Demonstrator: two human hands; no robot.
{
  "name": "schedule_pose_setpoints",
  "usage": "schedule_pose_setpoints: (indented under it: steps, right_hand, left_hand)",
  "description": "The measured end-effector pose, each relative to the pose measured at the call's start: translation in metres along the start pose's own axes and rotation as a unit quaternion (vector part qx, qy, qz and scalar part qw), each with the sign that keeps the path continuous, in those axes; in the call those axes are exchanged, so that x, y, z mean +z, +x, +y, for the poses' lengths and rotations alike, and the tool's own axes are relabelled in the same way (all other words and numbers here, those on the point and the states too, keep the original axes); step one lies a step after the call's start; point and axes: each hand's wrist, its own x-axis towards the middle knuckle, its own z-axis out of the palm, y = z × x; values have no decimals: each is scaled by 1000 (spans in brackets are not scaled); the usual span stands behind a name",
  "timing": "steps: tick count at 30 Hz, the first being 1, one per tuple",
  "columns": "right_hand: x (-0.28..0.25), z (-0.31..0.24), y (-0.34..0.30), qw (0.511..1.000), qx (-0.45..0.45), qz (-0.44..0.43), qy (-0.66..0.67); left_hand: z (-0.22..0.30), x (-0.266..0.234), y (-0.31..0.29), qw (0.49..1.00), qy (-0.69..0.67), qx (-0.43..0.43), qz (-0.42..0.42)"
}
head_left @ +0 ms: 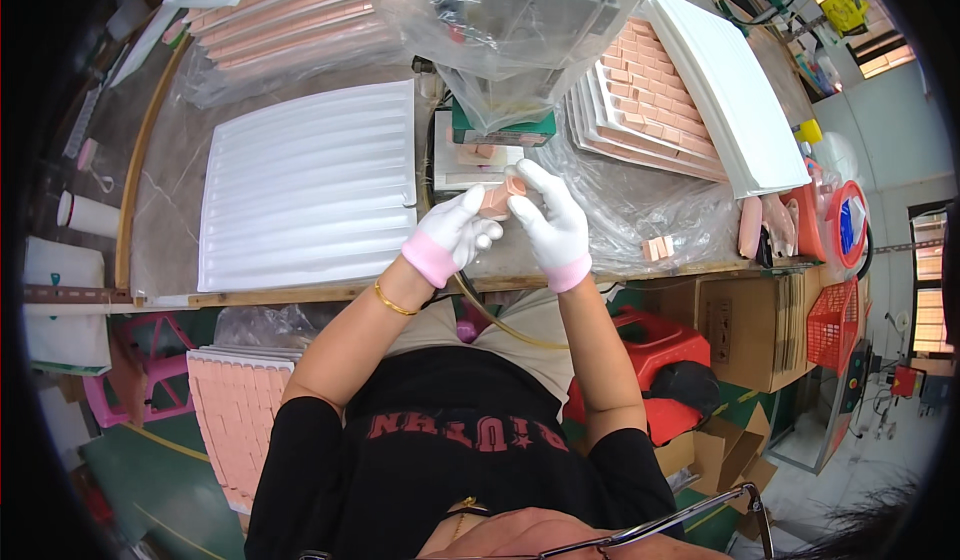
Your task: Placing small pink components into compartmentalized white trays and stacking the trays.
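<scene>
Close to the table's front edge, my white-gloved hands meet around a small pink block-shaped piece (503,196). My left hand (455,233) grips it from the left, fingers curled. From the right, the thumb and fingers of my right hand (551,222) close on the same piece. Whether it is one block or two pressed together, I cannot tell. Just beyond my fingers is a machine (503,128) with a green front, draped in clear plastic. Another pink piece (484,151) lies on its pale work plate (452,168).
Left of my hands lies a white ridged tray (305,185). Stacked trays of pink pieces (655,85) stand at the right, with more at far left (295,15). Two loose pink pieces (657,249) rest on plastic film. A red stool (640,350) and cardboard (750,330) are below the table.
</scene>
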Motion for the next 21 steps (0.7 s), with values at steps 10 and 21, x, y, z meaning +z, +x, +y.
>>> schedule_pose_setpoints:
  steps: [10, 21]
  right_hand:
    - [6, -9, 10, 983, -115, -26, -144]
    - [19, 37, 71, 998, 28, -4, -49]
  left_hand:
    - [-2, 0, 0, 998, -53, 34, -7]
    - [89, -48, 50, 637, 681, 332, 146]
